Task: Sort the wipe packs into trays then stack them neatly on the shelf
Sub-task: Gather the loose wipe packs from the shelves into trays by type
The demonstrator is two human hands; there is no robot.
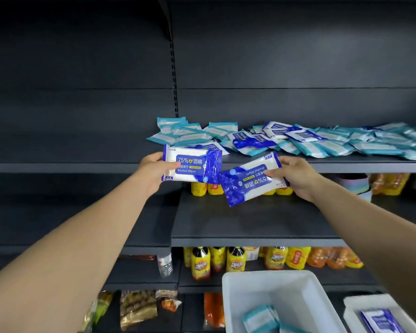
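Note:
My left hand (154,168) grips a blue-and-white alcohol wipe pack (192,165) by its left end, held upright in front of the upper shelf (58,167). My right hand (296,175) pinches a second blue alcohol wipe pack (246,182) by its right end; this one is upside down and tilted. Behind both, a loose pile of teal wipe packs (322,143) mixed with a few blue packs (250,140) covers the upper shelf. Below, a white tray (238,299) holds teal packs (259,319). A second white tray (356,306) at the lower right holds a blue pack (382,320).
A dark middle shelf (250,222) juts out under my hands, with yellow drink bottles (199,188) at its back. Lower shelves carry more yellow bottles (199,263), a clear water bottle (165,264) and snack bags (137,308). The left half of the upper shelf is bare.

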